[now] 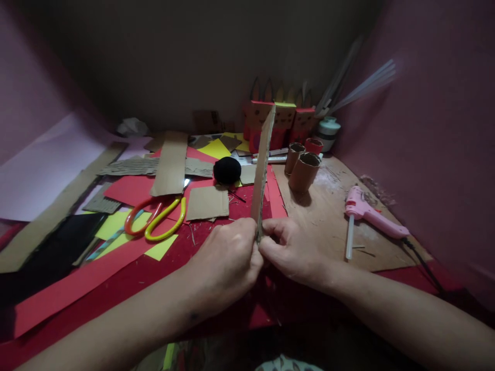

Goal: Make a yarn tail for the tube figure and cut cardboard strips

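A strip of cardboard [263,165] stands upright, edge toward me, above the front part of the table. Both hands pinch its lower end. My left hand [235,252] is closed on it from the left, knuckles up. From the right, my right hand [292,250] grips the same end between thumb and bent fingers. The hands nearly touch, and the fingertips are partly hidden. Beyond my left hand lies a square cardboard piece [208,202]. Scissors with one red and one yellow handle [166,219] rest to its left.
On a cardboard sheet [328,221] at right lie a pink glue gun [373,214] and cardboard tubes [305,172]. A black ball-like object [227,170] sits mid-table. Red paper [77,291] and cardboard scraps cover the left. Decorated boxes [270,126] and a jar [328,133] stand behind.
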Action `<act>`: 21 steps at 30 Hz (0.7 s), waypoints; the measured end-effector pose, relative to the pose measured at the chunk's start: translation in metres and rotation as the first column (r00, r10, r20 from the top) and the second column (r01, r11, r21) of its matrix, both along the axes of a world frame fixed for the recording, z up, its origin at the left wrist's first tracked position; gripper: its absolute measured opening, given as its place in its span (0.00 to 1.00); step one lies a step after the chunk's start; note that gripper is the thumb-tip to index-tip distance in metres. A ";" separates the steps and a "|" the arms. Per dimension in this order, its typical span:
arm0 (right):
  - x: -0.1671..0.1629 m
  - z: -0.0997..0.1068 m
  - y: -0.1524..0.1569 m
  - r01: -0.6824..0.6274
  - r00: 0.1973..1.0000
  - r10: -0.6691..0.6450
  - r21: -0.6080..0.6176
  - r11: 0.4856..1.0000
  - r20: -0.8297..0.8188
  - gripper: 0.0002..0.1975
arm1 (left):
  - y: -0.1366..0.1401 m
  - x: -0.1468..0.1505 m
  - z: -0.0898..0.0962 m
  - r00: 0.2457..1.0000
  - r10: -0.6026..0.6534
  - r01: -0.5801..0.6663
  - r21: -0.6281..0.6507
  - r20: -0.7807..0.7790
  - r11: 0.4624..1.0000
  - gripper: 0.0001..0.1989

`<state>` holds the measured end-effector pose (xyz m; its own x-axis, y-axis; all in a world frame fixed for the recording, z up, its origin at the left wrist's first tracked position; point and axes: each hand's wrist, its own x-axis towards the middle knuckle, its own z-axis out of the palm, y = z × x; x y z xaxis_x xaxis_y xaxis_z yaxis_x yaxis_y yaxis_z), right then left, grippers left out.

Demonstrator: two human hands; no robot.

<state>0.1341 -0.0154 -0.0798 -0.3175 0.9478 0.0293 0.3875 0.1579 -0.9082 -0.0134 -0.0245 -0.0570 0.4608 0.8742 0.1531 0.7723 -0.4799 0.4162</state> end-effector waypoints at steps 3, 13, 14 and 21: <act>0.000 0.000 0.002 0.009 1.000 -0.010 0.029 1.000 0.027 0.07 | 0.000 -0.001 -0.001 0.999 0.002 -0.002 0.007 -0.048 1.000 0.05; -0.001 -0.004 0.000 0.009 1.000 -0.007 -0.095 0.995 0.024 0.07 | 0.003 -0.002 0.002 0.998 0.024 -0.030 -0.117 -0.058 0.993 0.07; 0.000 -0.004 0.000 -0.012 0.999 0.017 -0.149 0.989 0.029 0.07 | 0.003 -0.002 0.001 0.999 0.034 -0.038 -0.116 -0.029 0.993 0.08; 0.001 0.004 0.002 -0.063 0.990 0.080 -0.149 0.987 0.115 0.09 | -0.002 -0.004 -0.010 1.000 0.015 -0.015 -0.058 -0.011 0.998 0.07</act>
